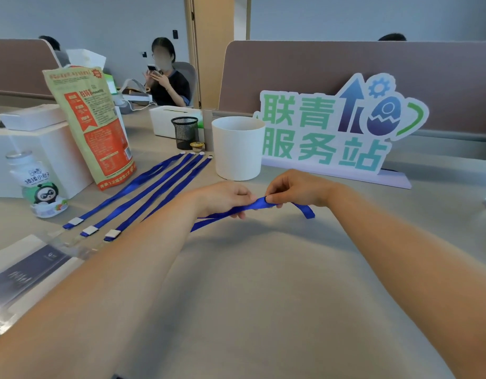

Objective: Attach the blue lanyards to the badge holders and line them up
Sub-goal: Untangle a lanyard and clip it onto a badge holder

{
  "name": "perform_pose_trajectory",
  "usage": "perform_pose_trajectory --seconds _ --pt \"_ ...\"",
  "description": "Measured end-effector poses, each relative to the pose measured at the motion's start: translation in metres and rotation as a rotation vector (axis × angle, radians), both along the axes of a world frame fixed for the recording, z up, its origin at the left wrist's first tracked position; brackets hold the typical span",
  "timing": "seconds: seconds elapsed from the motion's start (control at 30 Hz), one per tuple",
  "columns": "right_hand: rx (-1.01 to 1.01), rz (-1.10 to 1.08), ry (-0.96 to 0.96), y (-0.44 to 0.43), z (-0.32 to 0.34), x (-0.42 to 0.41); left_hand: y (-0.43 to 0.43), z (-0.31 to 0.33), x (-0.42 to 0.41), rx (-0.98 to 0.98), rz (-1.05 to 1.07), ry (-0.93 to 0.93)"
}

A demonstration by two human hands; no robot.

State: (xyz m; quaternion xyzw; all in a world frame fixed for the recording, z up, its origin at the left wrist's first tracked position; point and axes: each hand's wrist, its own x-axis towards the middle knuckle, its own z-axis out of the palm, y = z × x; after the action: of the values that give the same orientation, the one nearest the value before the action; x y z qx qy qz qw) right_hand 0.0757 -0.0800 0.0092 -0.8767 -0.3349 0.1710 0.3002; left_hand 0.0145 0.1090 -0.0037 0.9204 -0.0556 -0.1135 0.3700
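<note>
- One broad beige tabletop (263, 283) carries everything. The bare middle serves as my working space, and the laid-out pieces sit off to the left.
- Several flat blue fabric lanyards (143, 192) lie side by side there, slanting away toward a tall white cylindrical cup (237, 149). Three show white clips at their near ends, and a fourth strap runs behind my left forearm. I judge they are kept parallel so the row reads as lined up.
- Clear plastic badge holders (31, 269) with dark cards rest at the left edge, just beside those clip ends. Glare hides whether any are joined.
- One loose blue lanyard (259, 202) hangs just above the tabletop's centre. Its free end droops right and its tail trails left under my arm.
- My left hand (225, 198) and right hand (293, 190) each pinch that strap, close together, probably to straighten it before clipping. I see no clip on it.
</note>
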Motion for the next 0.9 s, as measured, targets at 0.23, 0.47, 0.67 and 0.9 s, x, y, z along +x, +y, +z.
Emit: perform_pose_trajectory --seconds 0.23,0.47,0.67,0.9 --pt "-0.012 -0.035 0.024 -0.012 -0.003 0.005 0.008 0.000 0.006 -0.019 0.034 -0.054" --pt "0.063 -0.102 0.078 -0.015 -0.001 0.006 0.025 0.006 0.000 -0.145 0.107 -0.080" --pt "0.016 -0.141 0.125 -0.025 -0.006 0.008 0.034 -0.002 0.007 -0.044 0.191 -0.127" --pt "0.226 -0.297 0.167 -0.031 -0.018 0.022 0.049 -0.006 0.009 0.028 0.263 -0.062"
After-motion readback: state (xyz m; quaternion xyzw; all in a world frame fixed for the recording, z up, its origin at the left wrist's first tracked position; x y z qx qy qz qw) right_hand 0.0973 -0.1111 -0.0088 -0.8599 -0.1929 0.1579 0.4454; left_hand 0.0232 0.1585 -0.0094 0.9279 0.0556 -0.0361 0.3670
